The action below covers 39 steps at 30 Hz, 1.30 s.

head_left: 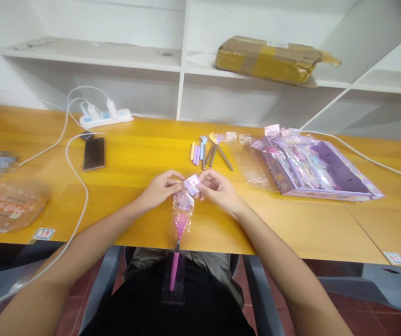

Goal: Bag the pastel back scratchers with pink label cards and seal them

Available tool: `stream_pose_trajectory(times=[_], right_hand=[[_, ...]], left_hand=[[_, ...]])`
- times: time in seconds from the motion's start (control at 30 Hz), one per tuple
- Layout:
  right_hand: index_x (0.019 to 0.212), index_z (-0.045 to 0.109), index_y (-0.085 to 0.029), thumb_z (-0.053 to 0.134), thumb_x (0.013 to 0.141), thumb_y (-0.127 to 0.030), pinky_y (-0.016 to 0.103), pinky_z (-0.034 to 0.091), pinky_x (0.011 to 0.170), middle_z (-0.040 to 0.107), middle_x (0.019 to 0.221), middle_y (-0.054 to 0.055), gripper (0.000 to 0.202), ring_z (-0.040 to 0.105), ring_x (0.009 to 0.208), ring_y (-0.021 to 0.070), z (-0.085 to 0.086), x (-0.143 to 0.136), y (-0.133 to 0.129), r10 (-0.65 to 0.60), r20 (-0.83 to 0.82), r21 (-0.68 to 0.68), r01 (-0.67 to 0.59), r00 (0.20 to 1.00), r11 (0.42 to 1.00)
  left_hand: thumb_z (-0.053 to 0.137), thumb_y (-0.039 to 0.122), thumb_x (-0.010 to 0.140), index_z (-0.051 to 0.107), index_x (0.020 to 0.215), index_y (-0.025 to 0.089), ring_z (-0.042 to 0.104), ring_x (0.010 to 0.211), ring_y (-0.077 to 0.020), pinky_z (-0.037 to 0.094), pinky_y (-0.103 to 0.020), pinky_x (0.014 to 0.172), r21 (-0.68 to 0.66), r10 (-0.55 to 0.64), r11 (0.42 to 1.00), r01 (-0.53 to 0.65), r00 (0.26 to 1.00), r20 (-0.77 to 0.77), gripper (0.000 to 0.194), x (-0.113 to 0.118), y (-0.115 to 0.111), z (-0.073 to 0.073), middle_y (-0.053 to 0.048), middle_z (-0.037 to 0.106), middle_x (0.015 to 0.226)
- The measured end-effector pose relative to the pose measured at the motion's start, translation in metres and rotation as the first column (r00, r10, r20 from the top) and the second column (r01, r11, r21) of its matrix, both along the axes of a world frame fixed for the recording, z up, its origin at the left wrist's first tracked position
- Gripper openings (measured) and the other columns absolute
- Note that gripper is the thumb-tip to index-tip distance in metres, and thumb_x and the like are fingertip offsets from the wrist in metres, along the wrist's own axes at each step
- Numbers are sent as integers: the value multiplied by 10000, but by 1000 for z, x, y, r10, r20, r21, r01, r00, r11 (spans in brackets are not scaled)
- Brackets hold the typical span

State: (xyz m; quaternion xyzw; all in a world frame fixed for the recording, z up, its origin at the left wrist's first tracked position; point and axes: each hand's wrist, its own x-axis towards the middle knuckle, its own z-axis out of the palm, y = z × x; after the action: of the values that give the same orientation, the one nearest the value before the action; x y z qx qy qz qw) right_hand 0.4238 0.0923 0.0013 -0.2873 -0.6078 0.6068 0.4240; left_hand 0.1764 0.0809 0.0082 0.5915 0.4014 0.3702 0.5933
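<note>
A pink hand-shaped back scratcher lies inside a narrow clear plastic bag, which hangs over the table's front edge toward my lap. At the bag's top is a small printed purple-and-white card. My left hand is closed, pinching the top of the bag at the card's left edge. On the opposite side, my right hand grips the card between thumb and fingers. Beyond my hands lie back scratcher heads on metal rods in blue, yellow and purple, beside loose coloured handles.
To the right, a purple display box holds several bagged back scratchers, with clear bags beside it. A phone, a power strip and a white cable are at left. A taped carton sits on the shelf.
</note>
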Motion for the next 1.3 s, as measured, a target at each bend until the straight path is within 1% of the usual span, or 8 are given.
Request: stream_pose_trajectory(times=[0.1,0.23,0.37,0.5,0.67,0.87,1.13,1.3], right_hand=[[1020,576,-232,852,924,-487,260,579,596,726,840,-7,388,716,676,135,-2,-2,0,12,-1,-2,-12,1000,1000],[982,551,-239,844,929,-492,267,577,631,712,791,-20,391,712,685,138,-2,-2,-1,-47,24,33,47,999,998],[1047,633,-231,842,932,-479,301,587,728,727,898,13,344,703,782,149,-1,-2,-2,-118,74,165,105,990,981],[1083,711,-221,824,947,-451,320,565,757,734,929,34,290,668,798,157,2,-1,-2,-155,175,310,95,972,946],[1062,773,-222,797,964,-457,324,551,737,698,879,31,256,629,769,160,7,2,-3,-179,242,386,75,954,920],[1077,815,-241,776,989,-378,317,542,745,681,867,23,167,617,764,153,8,4,-3,-205,244,449,77,948,890],[1049,818,-242,737,1006,-361,326,543,718,666,839,26,150,615,747,165,10,3,-7,-275,239,532,112,931,840],[1045,813,-244,722,1013,-364,324,537,693,647,820,20,155,607,724,164,11,3,-8,-305,235,548,133,923,826]], left_hand=[[793,460,935,607,1135,173,732,642,-166,550,-284,665,-21,2,1000,-1,1000,30,397,-1,0,1,-42,796,807],[779,450,951,607,1144,171,756,668,-183,565,-290,672,-44,-6,999,8,999,43,380,0,0,1,-49,801,804],[784,439,950,618,1128,176,764,693,-185,572,-286,673,-71,1,997,4,998,64,358,0,0,2,-50,800,820],[766,413,962,661,1109,175,746,680,-168,580,-284,678,-59,46,997,-42,997,60,298,0,0,1,-33,783,817],[742,355,978,679,1111,182,754,689,-169,593,-292,684,-98,45,994,-37,996,82,227,1,-1,1,-29,778,839],[719,323,990,678,1101,182,759,716,-168,596,-287,692,-122,55,991,-46,996,67,184,2,-2,5,-34,777,874],[741,419,994,632,1144,176,784,725,-186,607,-299,695,-71,-34,997,40,996,78,306,-1,-2,3,-49,793,855],[772,405,971,629,1147,172,789,723,-186,607,-290,686,-61,0,998,1,1000,26,325,-2,1,2,-57,806,856]])
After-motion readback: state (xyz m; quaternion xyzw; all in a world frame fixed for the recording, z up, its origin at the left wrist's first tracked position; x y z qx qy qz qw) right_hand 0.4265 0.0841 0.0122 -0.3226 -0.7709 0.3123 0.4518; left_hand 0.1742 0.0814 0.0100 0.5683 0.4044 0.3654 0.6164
